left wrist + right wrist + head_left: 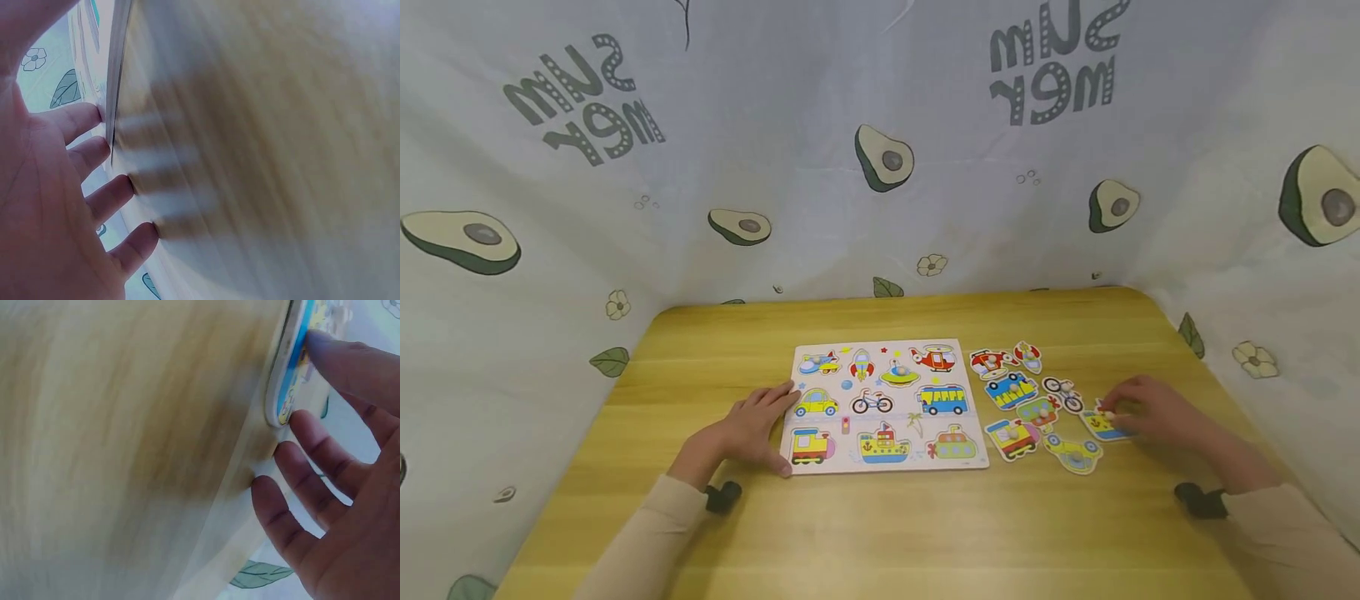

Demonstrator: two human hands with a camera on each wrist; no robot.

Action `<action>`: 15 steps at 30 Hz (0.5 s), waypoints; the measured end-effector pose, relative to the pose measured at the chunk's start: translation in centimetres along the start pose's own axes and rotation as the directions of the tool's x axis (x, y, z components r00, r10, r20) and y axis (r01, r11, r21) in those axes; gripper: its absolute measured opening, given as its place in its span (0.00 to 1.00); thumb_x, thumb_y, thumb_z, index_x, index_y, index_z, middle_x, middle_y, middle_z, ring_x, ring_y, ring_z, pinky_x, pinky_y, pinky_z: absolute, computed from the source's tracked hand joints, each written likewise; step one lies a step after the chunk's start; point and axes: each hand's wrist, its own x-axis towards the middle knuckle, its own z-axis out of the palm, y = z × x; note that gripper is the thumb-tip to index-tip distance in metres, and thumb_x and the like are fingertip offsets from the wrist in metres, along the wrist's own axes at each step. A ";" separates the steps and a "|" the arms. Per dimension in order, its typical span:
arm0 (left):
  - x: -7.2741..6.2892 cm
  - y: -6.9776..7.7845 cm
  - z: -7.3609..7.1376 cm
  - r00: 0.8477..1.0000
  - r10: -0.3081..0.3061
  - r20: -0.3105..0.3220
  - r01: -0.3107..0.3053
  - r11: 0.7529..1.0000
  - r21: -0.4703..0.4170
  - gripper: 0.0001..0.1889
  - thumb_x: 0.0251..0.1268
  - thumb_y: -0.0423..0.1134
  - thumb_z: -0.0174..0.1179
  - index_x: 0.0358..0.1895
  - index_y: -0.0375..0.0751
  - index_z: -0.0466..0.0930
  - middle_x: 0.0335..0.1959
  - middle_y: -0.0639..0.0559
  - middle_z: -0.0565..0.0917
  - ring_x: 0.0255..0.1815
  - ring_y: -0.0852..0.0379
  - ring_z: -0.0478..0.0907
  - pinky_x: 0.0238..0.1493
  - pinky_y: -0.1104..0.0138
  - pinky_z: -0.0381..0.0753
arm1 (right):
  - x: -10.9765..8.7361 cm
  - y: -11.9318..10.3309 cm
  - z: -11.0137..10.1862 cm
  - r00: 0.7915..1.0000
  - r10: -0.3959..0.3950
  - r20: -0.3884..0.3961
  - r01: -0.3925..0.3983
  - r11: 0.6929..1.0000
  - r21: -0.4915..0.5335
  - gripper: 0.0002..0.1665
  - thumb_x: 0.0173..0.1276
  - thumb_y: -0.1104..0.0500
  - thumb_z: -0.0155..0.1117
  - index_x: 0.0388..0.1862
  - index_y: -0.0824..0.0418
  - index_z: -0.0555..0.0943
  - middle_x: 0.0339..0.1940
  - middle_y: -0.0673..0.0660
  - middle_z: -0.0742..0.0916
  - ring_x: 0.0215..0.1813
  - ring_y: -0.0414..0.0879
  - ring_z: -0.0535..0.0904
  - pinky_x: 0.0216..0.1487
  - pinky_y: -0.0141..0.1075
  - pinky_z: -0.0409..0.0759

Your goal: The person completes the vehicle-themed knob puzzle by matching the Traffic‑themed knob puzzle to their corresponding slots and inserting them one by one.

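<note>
On the counter (925, 533) I see the picture board (895, 421), my left hand (754, 427) spread at its left edge, and off to its right — my right grip (1161, 417), the nearer one, pinching the boat piece (1099, 428), long side sideways.

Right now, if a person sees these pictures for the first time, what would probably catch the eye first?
Probably the pale board with brightly coloured vehicles, in the middle of the wooden table, the left hand at its left edge. Next, the loose vehicle pieces scattered just right of the board, where the right hand touches the ship piece. Behind the table, the light cloth with large avocados also stands out.
</note>
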 end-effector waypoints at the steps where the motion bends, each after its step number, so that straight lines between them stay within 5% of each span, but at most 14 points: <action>1: -0.1 0.0 0.0 1.000 -0.002 -0.001 0.002 1.000 -0.004 0.62 0.38 0.62 0.77 0.79 0.42 0.54 0.82 0.42 0.51 0.78 0.33 0.52 0.69 0.29 0.54 | -0.1 0.0 0.1 1.000 0.008 0.005 -0.008 1.000 0.012 0.09 0.52 0.61 0.77 0.31 0.51 0.86 0.36 0.50 0.87 0.40 0.39 0.76 0.41 0.37 0.75; 15: -0.1 -0.2 0.1 1.000 -0.002 -0.012 0.002 1.000 -0.004 0.61 0.40 0.61 0.76 0.79 0.44 0.53 0.82 0.44 0.50 0.78 0.35 0.52 0.71 0.31 0.54 | -0.1 0.0 0.7 0.972 -0.165 -0.164 0.167 0.986 -0.003 0.18 0.44 0.70 0.79 0.31 0.50 0.86 0.35 0.48 0.85 0.41 0.31 0.74 0.40 0.28 0.73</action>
